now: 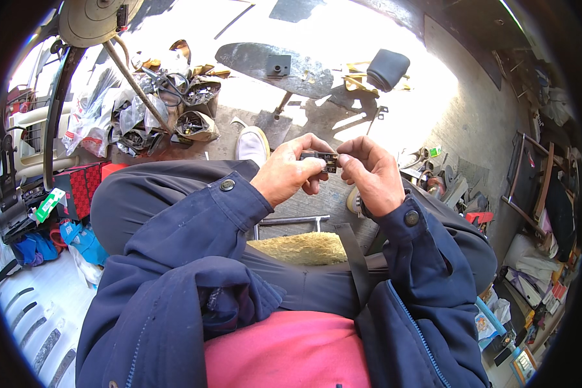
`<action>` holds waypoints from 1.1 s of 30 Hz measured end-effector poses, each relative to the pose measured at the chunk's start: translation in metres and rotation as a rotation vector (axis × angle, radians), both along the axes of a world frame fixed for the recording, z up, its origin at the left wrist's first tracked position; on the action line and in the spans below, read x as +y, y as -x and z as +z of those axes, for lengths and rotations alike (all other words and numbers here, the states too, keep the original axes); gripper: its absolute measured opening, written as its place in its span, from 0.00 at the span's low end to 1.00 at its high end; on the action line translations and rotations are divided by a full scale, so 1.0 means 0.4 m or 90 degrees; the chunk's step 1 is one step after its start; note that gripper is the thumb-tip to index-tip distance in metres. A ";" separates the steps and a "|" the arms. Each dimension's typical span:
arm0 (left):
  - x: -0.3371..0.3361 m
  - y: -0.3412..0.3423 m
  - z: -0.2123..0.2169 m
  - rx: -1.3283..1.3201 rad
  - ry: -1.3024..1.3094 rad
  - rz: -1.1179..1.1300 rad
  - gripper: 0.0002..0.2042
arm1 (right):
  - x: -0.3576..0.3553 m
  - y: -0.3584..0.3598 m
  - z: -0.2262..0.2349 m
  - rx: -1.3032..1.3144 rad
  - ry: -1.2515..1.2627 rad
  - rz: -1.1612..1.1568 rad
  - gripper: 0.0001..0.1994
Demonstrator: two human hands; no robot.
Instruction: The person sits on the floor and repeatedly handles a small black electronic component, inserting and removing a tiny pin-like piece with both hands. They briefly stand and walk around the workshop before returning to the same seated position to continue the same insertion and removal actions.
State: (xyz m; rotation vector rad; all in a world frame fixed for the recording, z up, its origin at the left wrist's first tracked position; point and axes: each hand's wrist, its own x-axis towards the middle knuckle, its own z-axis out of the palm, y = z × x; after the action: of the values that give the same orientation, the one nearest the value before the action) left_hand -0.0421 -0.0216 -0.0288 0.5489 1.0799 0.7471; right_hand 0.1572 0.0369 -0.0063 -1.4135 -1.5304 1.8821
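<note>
At the far left, a white slatted plastic surface [35, 323] lies beside a crumpled bright-blue bag [87, 242] and a red-and-black patterned box [79, 194]. Beyond them, clear plastic bags [90, 119] slump against an open-topped brown sack of small parts [197, 126].

Coming across, I see a pale shoe [253, 146] on the concrete, then the left hand [281, 169], its fingers and thumb clamped around a small dark rectangular piece with shiny metal bits [330, 164]. The piece sits in the air between the two hands, above the gap between the knees. The right hand [374, 178] meets it from the other side, thumb and forefinger pinched on its right end; whether they hide a tinier part, I can't tell.

A slip looks the likeliest trouble to me: the grip is fingertips only, so an uneven pull could flick the piece loose. It might drop onto the yellow fibrous pad [297, 248] below, or skitter into the cluttered heap of metal parts [436, 184] at right, where something so small and dark would be hard to find.
</note>
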 end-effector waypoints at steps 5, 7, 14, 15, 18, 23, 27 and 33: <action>-0.001 -0.001 0.003 0.000 0.007 0.004 0.15 | 0.008 -0.003 0.001 0.001 0.066 -0.013 0.14; -0.001 0.000 0.003 -0.004 0.003 0.003 0.15 | 0.009 -0.003 0.001 0.001 0.077 -0.005 0.16; -0.003 -0.007 0.000 0.029 -0.019 -0.013 0.13 | 0.005 0.004 0.005 0.000 0.093 0.033 0.18; -0.004 -0.008 0.000 0.018 -0.028 -0.009 0.13 | 0.004 0.005 0.005 0.000 0.093 0.030 0.18; -0.006 -0.011 0.000 0.012 -0.028 -0.009 0.12 | 0.003 0.006 0.006 -0.003 0.092 0.025 0.17; -0.006 -0.011 -0.001 0.011 -0.027 -0.014 0.12 | 0.002 0.007 0.005 -0.008 0.087 0.030 0.17; -0.005 -0.010 -0.005 0.007 -0.026 -0.019 0.13 | 0.004 0.003 0.007 -0.016 0.098 0.041 0.17; -0.003 -0.004 -0.006 -0.016 -0.015 -0.005 0.14 | 0.007 0.001 0.004 0.019 0.128 0.031 0.18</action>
State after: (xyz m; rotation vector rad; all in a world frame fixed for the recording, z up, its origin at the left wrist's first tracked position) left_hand -0.0406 -0.0227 -0.0312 0.5630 1.0458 0.7585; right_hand 0.1569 0.0395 -0.0046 -1.4351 -1.4066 2.1280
